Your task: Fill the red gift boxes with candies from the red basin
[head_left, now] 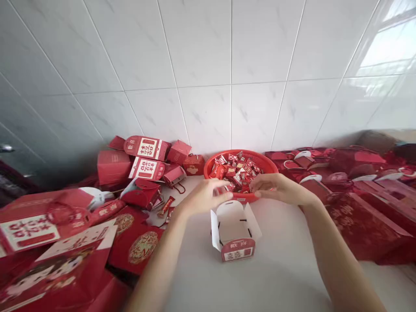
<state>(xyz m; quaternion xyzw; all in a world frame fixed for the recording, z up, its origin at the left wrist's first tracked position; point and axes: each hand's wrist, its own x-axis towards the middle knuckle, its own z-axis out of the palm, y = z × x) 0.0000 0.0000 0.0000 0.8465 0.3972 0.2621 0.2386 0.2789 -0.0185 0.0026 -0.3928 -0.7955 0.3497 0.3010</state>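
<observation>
An unfolded small red gift box (237,249) with a white inside stands on the white table, its flaps raised and its top open. Behind it is a red plastic basket (264,162) filled with wrapped candies (238,171). My left hand (208,195) hovers at the basket's front left edge, just above the box's back flap, thumb and fingers apart. My right hand (282,187) reaches over the basket's front right rim with its fingers loosely bent and parted. Nothing shows in either hand, though the right fingertips are close to the candies.
Several red gift boxes (146,169) are piled at the left, with larger red bags (65,268) nearer me. A loose wrapped candy stick (166,206) lies beside my left forearm. Many filled red bags (367,216) crowd the right side. A tiled wall (204,112) rises behind the table.
</observation>
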